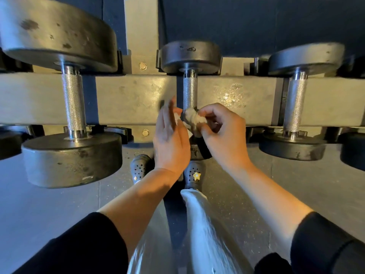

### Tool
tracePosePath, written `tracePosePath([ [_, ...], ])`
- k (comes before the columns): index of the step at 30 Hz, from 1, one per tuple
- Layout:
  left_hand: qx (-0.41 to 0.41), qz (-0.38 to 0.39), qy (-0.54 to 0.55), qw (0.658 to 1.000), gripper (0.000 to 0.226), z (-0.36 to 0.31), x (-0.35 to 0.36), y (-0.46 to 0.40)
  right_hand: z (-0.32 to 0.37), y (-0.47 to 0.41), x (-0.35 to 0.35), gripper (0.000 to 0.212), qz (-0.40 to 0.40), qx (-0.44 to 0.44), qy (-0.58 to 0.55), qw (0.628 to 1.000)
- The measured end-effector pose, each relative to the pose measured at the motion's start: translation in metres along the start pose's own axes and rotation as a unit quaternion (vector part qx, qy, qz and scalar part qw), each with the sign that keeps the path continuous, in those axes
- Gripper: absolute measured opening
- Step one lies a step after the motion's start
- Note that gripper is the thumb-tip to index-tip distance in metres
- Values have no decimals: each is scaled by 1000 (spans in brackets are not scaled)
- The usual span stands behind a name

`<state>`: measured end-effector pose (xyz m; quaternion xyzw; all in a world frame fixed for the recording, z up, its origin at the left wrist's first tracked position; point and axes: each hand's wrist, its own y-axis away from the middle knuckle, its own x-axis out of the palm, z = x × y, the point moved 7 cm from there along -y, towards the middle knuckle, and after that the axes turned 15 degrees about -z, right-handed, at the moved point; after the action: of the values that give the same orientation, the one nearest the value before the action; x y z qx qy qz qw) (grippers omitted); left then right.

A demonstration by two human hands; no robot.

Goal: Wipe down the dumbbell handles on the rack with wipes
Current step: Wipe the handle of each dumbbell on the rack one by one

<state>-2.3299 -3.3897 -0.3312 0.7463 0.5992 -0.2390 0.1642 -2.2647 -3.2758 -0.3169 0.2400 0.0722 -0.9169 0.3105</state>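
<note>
Right fingers [205, 115]: curled, pinching a crumpled greyish wipe [192, 119] at the near end of the middle dumbbell's handle.
Right hand [223, 133]: back of the hand faces the camera, wrist bent down toward the rack's front rail.
Left fingers [170, 108]: straight and held together, pointing away from the body — a loose end of the wipe lies against their inner side, though whether they press it I cannot tell.
Left hand [170, 143]: edge-on, just left of the handle, close beside the right hand.
Wipe: bunched around the lower part of the handle, between the two hands, with a pale tail hanging toward the near weight head.
Middle dumbbell handle [190, 89]: knurled steel, bare above the wipe, running up to a black round head at the back.
Left dumbbell [73, 103]: larger, scuffed heads, handle uncovered, well apart from the hands.
Right dumbbell [295, 103]: handle uncovered, resting in its cradle.
Rack [134, 95]: grey metal rail with bolts — shiny patches right of the middle handle.
Below: dark clogs [192, 176], one with a yellow star charm, on a grey floor [296, 184].
Forearms: bare, with black sleeves [324, 244] pushed up.
</note>
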Motion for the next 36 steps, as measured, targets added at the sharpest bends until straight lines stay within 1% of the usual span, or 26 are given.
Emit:
tracePosePath([
  [1,14,10,-12,1000,45,-5,-1,0,9,0,0,25,-12,-6,-13,1000],
  [3,68,27,-32,997,44,-19,-7,-1,26,-3,6,24,-24,-19,-30,999],
  [4,73,34,-42,996,42,-22,-13,-4,36,-6,12,25,-24,-28,-34,999],
  [6,25,25,-35,999,45,-20,-36,-16,54,-11,28,25,-18,-42,-48,998],
  [7,15,-2,-18,1000,49,-19,-54,-24,64,-13,38,25,-12,-45,-58,997],
  [9,30,-62,24,997,50,-16,-90,-40,85,-12,62,26,9,-50,-72,996],
  [11,25,-74,68,995,45,-6,-119,-53,104,-7,86,26,32,-56,-84,994],
  [12,34,-81,63,994,43,0,-134,-58,112,-4,98,25,40,-62,-87,993],
  [13,49,-98,29,994,41,6,-149,-63,118,-1,109,24,47,-70,-86,993],
  [15,67,-102,-47,991,45,21,-173,-67,122,4,130,23,50,-81,-72,993],
  [17,39,-89,-92,991,50,43,-188,-70,119,6,147,23,41,-83,-52,994],
  [20,-8,-82,-129,988,45,66,-194,-71,109,4,165,21,9,-88,-8,996],
  [22,-41,-94,-117,988,41,72,-194,-72,106,-2,173,19,-18,-94,10,995],
  [25,-83,-102,-95,987,38,80,-195,-70,105,-10,183,19,-60,-93,5,994],
  [27,-93,-100,-97,986,38,82,-196,-69,103,-12,191,19,-70,-88,-5,994],
  [30,-97,-96,-102,985,40,82,-196,-69,102,-11,199,21,-64,-82,-34,994],
  [33,-79,-86,-120,986,43,81,-196,-69,100,-7,203,18,-50,-69,-50,995],
  [36,-66,-90,-133,985,42,81,-197,-69,96,6,202,16,-3,-30,-55,998],
])
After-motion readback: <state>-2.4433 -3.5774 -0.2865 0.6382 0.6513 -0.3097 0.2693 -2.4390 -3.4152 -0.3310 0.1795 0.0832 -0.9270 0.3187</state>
